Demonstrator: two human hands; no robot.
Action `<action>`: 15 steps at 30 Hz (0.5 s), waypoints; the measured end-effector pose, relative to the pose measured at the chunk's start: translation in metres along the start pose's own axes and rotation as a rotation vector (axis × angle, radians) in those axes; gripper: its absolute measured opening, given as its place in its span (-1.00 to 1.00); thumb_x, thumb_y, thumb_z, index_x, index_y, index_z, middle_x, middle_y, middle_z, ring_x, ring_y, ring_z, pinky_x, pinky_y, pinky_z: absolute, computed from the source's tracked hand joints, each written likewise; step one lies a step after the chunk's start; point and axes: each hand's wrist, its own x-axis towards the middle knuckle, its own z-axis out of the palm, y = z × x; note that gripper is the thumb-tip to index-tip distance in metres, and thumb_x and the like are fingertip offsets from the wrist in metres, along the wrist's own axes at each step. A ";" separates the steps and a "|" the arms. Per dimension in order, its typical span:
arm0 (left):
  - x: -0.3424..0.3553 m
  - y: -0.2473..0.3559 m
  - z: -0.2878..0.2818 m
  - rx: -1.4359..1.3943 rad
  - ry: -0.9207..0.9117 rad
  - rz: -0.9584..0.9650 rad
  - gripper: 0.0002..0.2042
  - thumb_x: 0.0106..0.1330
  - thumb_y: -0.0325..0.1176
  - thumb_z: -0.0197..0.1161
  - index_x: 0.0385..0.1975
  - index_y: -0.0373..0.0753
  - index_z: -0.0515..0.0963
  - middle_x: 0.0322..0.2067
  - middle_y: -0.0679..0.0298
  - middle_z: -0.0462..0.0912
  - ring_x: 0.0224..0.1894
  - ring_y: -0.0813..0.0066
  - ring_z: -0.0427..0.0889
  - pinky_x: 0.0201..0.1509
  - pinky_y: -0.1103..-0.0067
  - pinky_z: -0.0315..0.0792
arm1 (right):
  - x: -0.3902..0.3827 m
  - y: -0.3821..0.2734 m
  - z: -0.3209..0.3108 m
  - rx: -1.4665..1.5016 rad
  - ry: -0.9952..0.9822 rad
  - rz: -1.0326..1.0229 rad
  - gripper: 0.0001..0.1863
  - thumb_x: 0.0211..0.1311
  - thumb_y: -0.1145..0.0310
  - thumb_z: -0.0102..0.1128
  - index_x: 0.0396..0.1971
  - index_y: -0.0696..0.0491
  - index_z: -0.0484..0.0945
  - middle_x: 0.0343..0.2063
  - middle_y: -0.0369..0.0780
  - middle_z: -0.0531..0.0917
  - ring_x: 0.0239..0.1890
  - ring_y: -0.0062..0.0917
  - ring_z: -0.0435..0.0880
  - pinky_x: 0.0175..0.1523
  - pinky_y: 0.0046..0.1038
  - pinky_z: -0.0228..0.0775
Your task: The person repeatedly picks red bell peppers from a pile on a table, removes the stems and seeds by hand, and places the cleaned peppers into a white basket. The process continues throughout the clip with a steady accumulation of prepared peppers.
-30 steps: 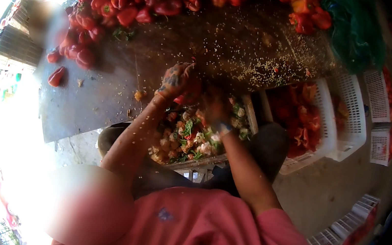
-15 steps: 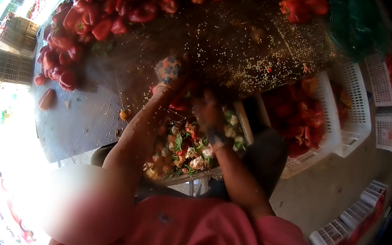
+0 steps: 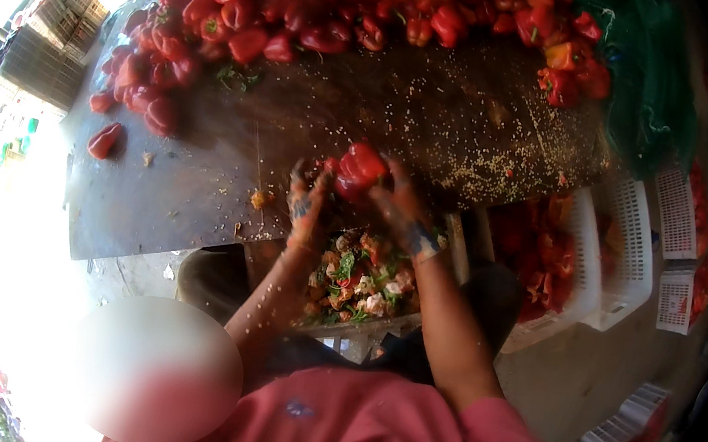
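A glossy red bell pepper (image 3: 359, 171) is held between my two hands above the near edge of the dark table. My left hand (image 3: 307, 200) is at its left side, fingers pointing away from me and fingertips close against it; its grip is partly in shadow. On the right side, my right hand (image 3: 402, 208) curls its fingers against the pepper. Both hands wear dark, stained, patterned coverings. Just below them is a wooden-edged box (image 3: 389, 326) of pepper cores, green stems and pale seed clumps (image 3: 355, 279).
Many red and orange peppers (image 3: 246, 19) are heaped along the table's (image 3: 179, 189) far side. Pale seeds (image 3: 503, 174) are scattered at right. White crates (image 3: 587, 252) with red pepper pieces stand to the right, beside green netting (image 3: 648, 90). One pepper (image 3: 104, 140) lies apart at left.
My hands, lower and blurred before, now hold a red pepper up between them. The right hand has risen from over the box of cores. The whole view has shifted.
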 end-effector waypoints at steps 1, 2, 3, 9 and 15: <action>-0.015 -0.016 -0.005 -0.205 0.007 -0.138 -0.48 0.27 -0.38 0.19 0.23 -0.24 0.21 -0.04 0.17 0.53 -0.10 0.39 0.56 -0.12 0.56 0.50 | 0.002 -0.017 0.007 0.154 -0.039 0.093 -0.25 0.09 0.15 0.30 0.26 0.06 0.20 0.13 -0.09 0.43 0.18 -0.30 0.41 0.23 -0.32 0.26; -0.020 -0.021 -0.010 -0.239 -0.045 -0.163 -0.45 0.25 -0.39 0.21 0.23 -0.23 0.19 -0.05 0.18 0.52 -0.11 0.38 0.56 -0.12 0.53 0.52 | -0.004 -0.043 0.013 0.301 -0.071 0.201 -0.25 0.09 0.16 0.29 0.26 0.06 0.21 0.14 -0.09 0.43 0.19 -0.32 0.40 0.24 -0.34 0.24; -0.026 -0.020 -0.010 -0.270 -0.109 -0.188 -0.42 0.23 -0.39 0.24 0.24 -0.21 0.18 -0.05 0.18 0.51 -0.11 0.38 0.56 -0.12 0.51 0.53 | -0.012 -0.061 0.017 0.448 -0.092 0.306 -0.26 0.10 0.17 0.29 0.26 0.05 0.21 0.14 -0.10 0.42 0.19 -0.35 0.39 0.25 -0.35 0.23; -0.056 0.011 -0.015 -0.240 -0.489 0.093 -0.41 0.20 -0.37 0.25 0.22 -0.19 0.17 0.01 0.19 0.44 -0.07 0.40 0.53 -0.09 0.50 0.54 | -0.044 -0.036 0.033 0.325 0.194 0.056 -0.37 0.06 0.22 0.33 0.14 0.09 0.35 0.00 -0.22 0.48 0.08 -0.51 0.43 0.16 -0.41 0.30; -0.093 0.023 -0.052 -0.346 -0.580 -0.195 -0.55 0.23 -0.31 0.21 0.11 -0.26 0.34 -0.15 0.25 0.57 -0.18 0.46 0.60 -0.17 0.52 0.57 | -0.076 -0.057 0.042 0.111 0.223 -0.026 -0.57 -0.02 0.47 0.37 -0.08 0.13 0.49 -0.15 -0.30 0.55 -0.12 -0.60 0.52 -0.01 -0.52 0.42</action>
